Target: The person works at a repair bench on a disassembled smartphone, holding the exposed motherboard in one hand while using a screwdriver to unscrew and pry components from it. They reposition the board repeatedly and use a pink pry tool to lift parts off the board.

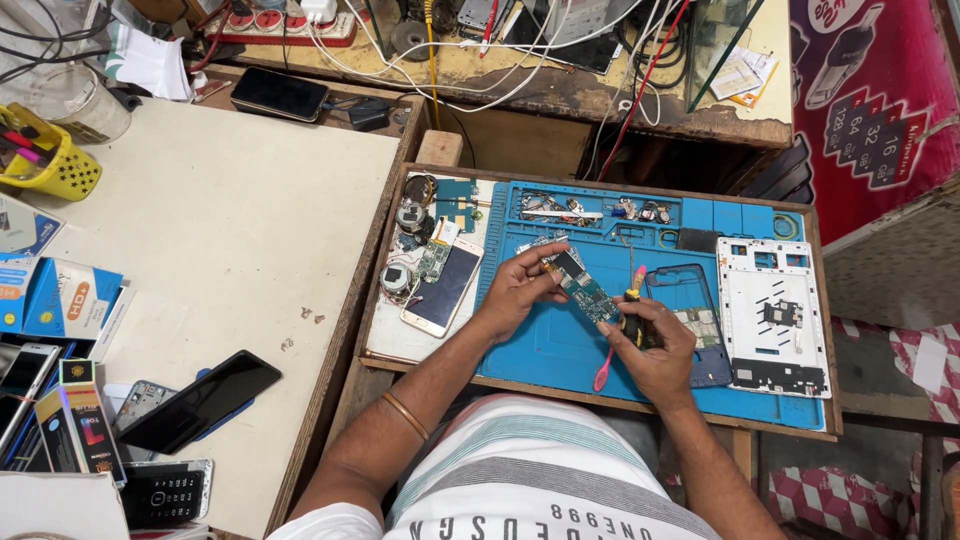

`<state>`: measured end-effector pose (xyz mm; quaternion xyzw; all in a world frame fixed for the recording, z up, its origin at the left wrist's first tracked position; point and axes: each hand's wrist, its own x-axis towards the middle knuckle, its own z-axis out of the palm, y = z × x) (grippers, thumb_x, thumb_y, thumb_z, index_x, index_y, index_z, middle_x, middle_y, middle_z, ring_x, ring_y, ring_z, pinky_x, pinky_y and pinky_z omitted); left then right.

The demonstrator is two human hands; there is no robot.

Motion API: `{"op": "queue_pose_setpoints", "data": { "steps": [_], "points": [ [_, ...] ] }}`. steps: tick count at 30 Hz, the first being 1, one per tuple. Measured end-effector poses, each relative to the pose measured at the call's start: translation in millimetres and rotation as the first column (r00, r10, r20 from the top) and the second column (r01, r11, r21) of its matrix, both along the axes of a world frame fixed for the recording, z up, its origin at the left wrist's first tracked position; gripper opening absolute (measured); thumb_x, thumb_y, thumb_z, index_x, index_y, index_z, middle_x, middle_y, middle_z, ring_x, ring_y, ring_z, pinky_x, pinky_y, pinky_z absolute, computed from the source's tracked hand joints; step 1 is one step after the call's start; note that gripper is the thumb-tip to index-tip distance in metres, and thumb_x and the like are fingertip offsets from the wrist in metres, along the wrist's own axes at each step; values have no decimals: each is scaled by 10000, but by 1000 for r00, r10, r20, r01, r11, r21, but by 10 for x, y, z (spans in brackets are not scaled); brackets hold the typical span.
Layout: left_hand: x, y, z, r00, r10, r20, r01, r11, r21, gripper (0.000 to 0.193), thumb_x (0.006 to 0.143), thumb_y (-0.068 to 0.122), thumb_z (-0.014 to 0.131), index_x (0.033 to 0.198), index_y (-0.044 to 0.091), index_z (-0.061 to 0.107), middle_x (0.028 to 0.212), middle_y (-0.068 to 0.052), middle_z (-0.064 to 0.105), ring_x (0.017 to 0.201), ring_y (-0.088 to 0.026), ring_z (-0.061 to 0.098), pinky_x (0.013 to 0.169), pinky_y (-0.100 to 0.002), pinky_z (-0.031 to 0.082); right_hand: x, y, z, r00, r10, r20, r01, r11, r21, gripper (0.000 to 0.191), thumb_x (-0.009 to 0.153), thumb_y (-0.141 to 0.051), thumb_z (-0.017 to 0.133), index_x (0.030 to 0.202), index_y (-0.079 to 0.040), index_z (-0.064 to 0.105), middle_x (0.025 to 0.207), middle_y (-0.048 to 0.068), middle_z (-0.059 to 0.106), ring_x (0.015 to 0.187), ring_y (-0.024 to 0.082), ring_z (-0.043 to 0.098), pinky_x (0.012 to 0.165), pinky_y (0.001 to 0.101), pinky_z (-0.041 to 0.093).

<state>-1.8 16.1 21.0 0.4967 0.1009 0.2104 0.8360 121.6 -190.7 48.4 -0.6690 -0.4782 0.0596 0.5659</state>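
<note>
My left hand pinches the upper end of the green circuit board, held just above the blue work mat; the board's long axis runs diagonally down toward my right hand, which meets its lower end. That hand is wrapped around a yellow-and-black screwdriver. The board is thin, rigid, studded with chips; the mat looks rubbery, with molded compartments.

Circuit board above mat, left of frame.
</note>
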Motion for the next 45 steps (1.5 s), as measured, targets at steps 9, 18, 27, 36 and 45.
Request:
{"op": "queue_pose_setpoints", "data": {
  "steps": [9, 18, 27, 36, 45],
  "points": [
    [-16, -27, -6, 996, -89, 9, 88, 991, 102, 459, 962, 48, 687, 1406, 57, 571, 965, -83, 723, 866, -131, 727, 773, -270, 642, 54, -24, -51, 988, 3, -155, -3, 1000, 4, 141, 942, -89, 744, 1058, -30, 687, 1079, 109, 753, 796, 89, 704, 706, 227, 569],
    [-19, -54, -52, 982, -187, 9, 182, 967, 180, 320, 939, 61, 751, 1239, -10, 662, 979, -101, 749, 890, -134, 742, 821, -280, 647, 75, -39, -149, 990, 71, -126, -77, 996, -48, 121, 905, -44, 776, 909, -38, 656, 932, 79, 737, 819, 89, 696, 703, 222, 561],
    [-2, -42, -82, 971, -235, 35, 226, 959, 169, 293, 952, 71, 750, 1214, -32, 671, 1020, -121, 749, 938, -156, 743, 869, -303, 645, 103, -29, -198, 933, 91, -348, -102, 995, -13, 146, 913, -29, 763, 940, -41, 620, 951, 64, 732, 785, 52, 639, 680, 204, 523],
    [19, -58, -88, 969, -246, 17, 242, 961, 138, 314, 986, 101, 713, 1264, -39, 675, 1061, -135, 757, 933, -171, 742, 851, -324, 654, 108, -51, -235, 947, 110, -303, -113, 994, 10, 142, 913, -6, 766, 926, -36, 627, 971, 78, 720, 886, 87, 695, 766, 226, 574],
    [5, -65, -100, 964, -264, -10, 261, 944, 204, 286, 1012, 123, 680, 1227, -65, 661, 987, -149, 758, 902, -193, 759, 832, -329, 659, 117, -48, -251, 945, 104, -310, -98, 995, 37, 138, 922, -1, 755, 938, -47, 625, 974, 79, 716, 908, 95, 704, 774, 230, 584]
  ]
}}
